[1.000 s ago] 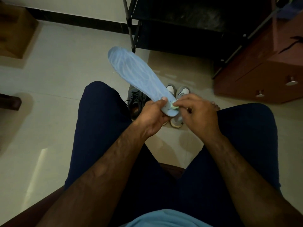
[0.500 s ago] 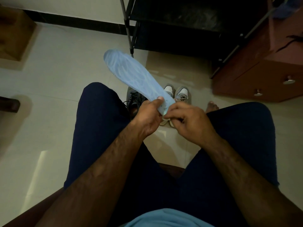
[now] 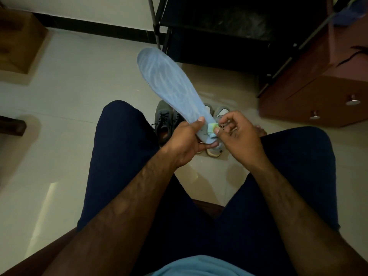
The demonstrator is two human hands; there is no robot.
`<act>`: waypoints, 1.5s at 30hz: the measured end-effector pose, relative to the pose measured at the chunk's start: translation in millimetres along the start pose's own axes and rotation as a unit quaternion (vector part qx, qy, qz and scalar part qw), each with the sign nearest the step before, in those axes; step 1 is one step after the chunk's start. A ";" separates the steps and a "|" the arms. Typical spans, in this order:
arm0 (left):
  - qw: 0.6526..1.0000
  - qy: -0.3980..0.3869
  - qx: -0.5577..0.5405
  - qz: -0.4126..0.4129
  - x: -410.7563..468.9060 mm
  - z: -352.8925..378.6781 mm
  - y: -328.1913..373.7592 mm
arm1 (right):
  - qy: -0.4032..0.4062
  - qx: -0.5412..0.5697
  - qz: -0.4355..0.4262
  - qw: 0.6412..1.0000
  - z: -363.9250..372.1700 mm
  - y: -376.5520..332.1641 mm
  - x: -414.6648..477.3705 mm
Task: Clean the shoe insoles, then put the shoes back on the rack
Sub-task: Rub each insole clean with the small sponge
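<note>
**Insole cleaning: it's all happening at the heel end**

The light blue insole (image 3: 169,84) is up in the air over the person's knees. Its long axis runs from the heel, right at the hands, up and away to the left, so the toe end points toward the black rack (image 3: 219,36).

The left hand (image 3: 185,140) grips the heel, thumb on top and fingers wrapped underneath, so it carries the whole thing. The right hand (image 3: 239,136) sits just beside it, thumb and forefinger pinching a small green-and-blue scrap (image 3: 212,128) against the heel edge. Could be a sponge or a wipe, can't tell.

My guess is the next wipe has to travel along that axis toward the toe, with the right hand doing the moving.

The dark sneakers (image 3: 164,124) and pale sneakers (image 3: 220,112) sit on the floor below, not racked yet.
</note>
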State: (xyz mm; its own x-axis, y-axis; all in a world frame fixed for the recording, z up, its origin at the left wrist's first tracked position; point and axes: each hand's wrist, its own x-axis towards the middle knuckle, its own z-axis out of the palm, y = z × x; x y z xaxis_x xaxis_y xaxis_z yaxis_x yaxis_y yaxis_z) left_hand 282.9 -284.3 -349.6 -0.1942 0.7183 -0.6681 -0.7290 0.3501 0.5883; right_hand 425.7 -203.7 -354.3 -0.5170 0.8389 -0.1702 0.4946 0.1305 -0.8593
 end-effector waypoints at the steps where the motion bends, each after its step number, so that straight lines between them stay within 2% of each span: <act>1: 1.000 -0.003 -0.008 -0.003 -0.4 -0.3 0.9 | 0.011 -0.032 -0.025 0.999 0.2 0.7 0.5; 5: 0.999 -0.038 -0.006 -0.005 -4.2 -1.3 5.8 | 0.028 -0.103 -0.098 0.989 2.2 -3.2 -4.9; 11: 0.995 -0.089 0.033 0.038 -8.4 -1.4 4.1 | 0.044 -0.122 -0.070 0.989 5.2 -4.6 -5.9; 16: 0.995 -0.084 0.033 0.037 -5.2 -1.6 0.0 | 0.049 -0.153 -0.085 0.983 10.7 -3.3 -4.9; 23: 0.997 -0.081 0.009 0.016 1.5 -3.9 -0.1 | 0.018 -0.125 -0.135 0.983 11.6 1.1 -7.7; 27: 0.996 -0.086 0.020 0.010 -2.0 1.3 -1.6 | 0.052 -0.136 -0.139 0.979 12.7 -2.1 -1.5; 29: 0.996 -0.078 0.034 0.002 -4.8 4.5 -5.5 | 0.074 -0.131 -0.136 0.979 15.9 -3.9 2.4; 34: 0.997 -0.061 0.035 0.012 -6.5 3.8 -6.8 | 0.026 -0.144 -0.121 0.982 18.4 -1.0 -6.0; 45: 0.998 -0.051 0.043 0.016 -7.5 5.3 -6.1 | 0.038 -0.168 -0.089 0.981 23.9 -7.8 -0.7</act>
State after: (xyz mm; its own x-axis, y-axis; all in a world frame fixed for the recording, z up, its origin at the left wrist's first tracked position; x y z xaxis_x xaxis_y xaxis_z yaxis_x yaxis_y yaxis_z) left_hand 292.2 -288.7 -345.9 -0.1453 0.7857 -0.6013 -0.6639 0.3732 0.6481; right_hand 405.5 -218.0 -359.0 -0.5693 0.8220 0.0152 0.6104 0.4349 -0.6620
